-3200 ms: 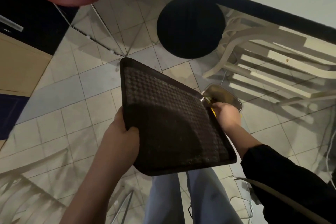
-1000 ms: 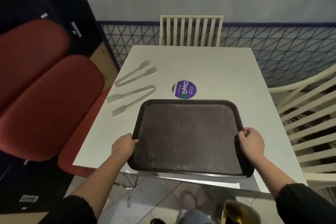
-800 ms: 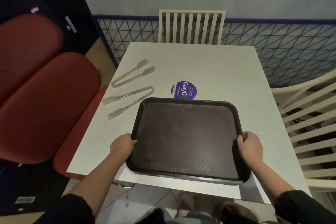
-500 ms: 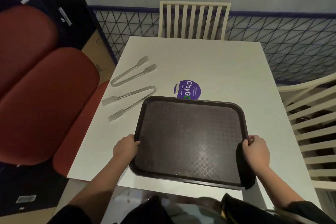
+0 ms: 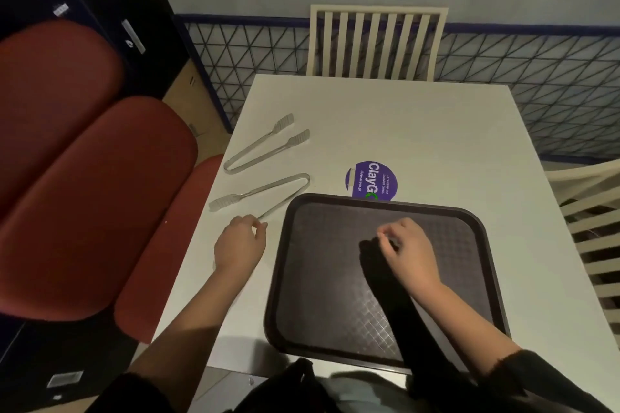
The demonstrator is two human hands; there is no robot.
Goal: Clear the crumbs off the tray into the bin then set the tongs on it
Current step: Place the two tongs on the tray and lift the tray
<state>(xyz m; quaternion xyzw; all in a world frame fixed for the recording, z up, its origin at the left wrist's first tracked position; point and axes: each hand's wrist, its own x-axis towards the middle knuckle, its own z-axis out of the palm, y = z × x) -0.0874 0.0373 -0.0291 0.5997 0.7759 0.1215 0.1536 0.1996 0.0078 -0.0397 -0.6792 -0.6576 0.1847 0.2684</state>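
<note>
Lying just left of the tray (image 5: 315, 295), the nearer tongs (image 5: 268, 186) slant toward the left hand (image 5: 240, 243), which pinches one tip; the right hand (image 5: 407, 250) idles, loosely curled.

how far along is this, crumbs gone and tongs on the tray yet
Done, it seems: the tray lies on the table with no crumbs showing. In hand: the left hand pinches an arm tip of the near tongs. Left: near tongs and far tongs lie beside the tray, neither on it.
</note>
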